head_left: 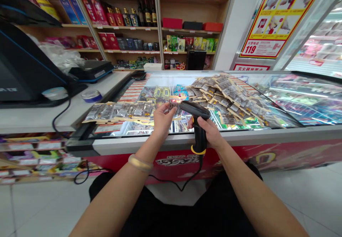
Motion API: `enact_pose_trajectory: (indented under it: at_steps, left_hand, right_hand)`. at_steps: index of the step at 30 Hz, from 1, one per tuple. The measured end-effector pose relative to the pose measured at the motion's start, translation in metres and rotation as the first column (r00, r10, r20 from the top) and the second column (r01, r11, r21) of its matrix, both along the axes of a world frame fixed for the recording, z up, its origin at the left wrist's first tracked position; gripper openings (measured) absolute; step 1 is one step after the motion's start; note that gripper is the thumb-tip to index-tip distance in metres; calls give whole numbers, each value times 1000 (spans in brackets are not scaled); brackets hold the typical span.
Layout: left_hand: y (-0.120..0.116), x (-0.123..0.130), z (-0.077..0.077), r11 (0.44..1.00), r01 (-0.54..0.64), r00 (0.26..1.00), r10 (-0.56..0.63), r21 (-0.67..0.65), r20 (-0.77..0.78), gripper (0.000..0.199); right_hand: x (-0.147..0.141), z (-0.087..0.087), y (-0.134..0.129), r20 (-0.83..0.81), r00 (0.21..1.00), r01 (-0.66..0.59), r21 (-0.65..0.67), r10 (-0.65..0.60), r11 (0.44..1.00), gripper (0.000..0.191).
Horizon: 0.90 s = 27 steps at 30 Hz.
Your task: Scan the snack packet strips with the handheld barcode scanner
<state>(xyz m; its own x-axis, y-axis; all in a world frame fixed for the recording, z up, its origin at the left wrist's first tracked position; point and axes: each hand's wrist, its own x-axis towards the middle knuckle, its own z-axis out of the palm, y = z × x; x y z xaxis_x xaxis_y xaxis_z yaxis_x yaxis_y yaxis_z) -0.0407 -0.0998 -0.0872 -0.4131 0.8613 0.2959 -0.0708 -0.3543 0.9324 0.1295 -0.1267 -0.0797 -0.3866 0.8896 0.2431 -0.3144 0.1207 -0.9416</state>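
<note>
My left hand [163, 120] pinches a small packet [173, 103] above the freezer's glass top. Red light falls on the packet. In my right hand [210, 130] is a black and yellow barcode scanner [200, 137], gripped by its handle, its head pointing left at the packet. To the right of the scanner lies a large heap of brown snack packets [232, 94] on the glass. Left of my left hand, similar packets [120, 111] form an overlapping row along the freezer's left edge.
A white counter [80, 108] at the left bears a black terminal [24, 66], a scale [92, 70] and a roll of tape [91, 95]. The scanner's cable [184, 185] hangs before the freezer. Stocked shelves [128, 28] stand behind.
</note>
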Motion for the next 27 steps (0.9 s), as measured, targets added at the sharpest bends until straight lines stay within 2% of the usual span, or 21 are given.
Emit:
enact_pose_trajectory:
  at_steps: [3, 8, 11, 13, 15, 17, 18, 20, 21, 23, 27]
  left_hand:
    - [1, 1, -1, 1000, 15, 1000, -15, -10, -2, 32]
    - [-1, -9, -4, 997, -62, 997, 60, -48, -38, 35]
    - [-8, -37, -3, 989, -145, 982, 144, 0, -123, 41]
    - [-14, -66, 2, 967, -253, 950, 253, 22, -182, 47]
    - [-21, -101, 9, 933, -356, 895, 355, 46, -270, 49]
    - [-27, -139, 17, 876, -476, 796, 464, 72, -389, 49]
    - [-30, -158, 21, 832, -550, 723, 515, 66, -461, 50]
    - [-35, -191, 28, 706, -705, 556, 610, 70, -565, 49]
    - [-36, -204, 31, 674, -736, 503, 603, 58, -619, 45]
    - [-38, -226, 37, 637, -771, 451, 549, 3, -703, 36]
    - [-38, -251, 41, 612, -780, 470, 439, -127, -766, 16]
  right_hand:
    - [0, -2, 0, -28, 1000, 9, -17, -9, 1000, 46]
    - [0, -4, 0, -25, 1000, 6, -18, -6, 1000, 45]
    - [-7, -4, 0, -17, 1000, -3, -12, 3, 1000, 45]
    - [-17, -4, 1, -26, 999, -26, -7, 26, 1000, 44]
    - [-30, -5, 3, -48, 997, -58, -14, 57, 998, 43]
    - [-46, -6, 5, -69, 993, -97, -25, 95, 995, 42]
    - [-54, -7, 5, -71, 990, -121, -27, 119, 992, 41]
    - [-70, -9, 7, -56, 984, -171, -25, 169, 985, 41]
    - [-78, -10, 7, -44, 980, -194, -23, 193, 981, 41]
    - [-91, -11, 7, -26, 974, -225, -26, 224, 974, 42]
    - [-107, -11, 6, -14, 968, -252, -19, 251, 968, 43]
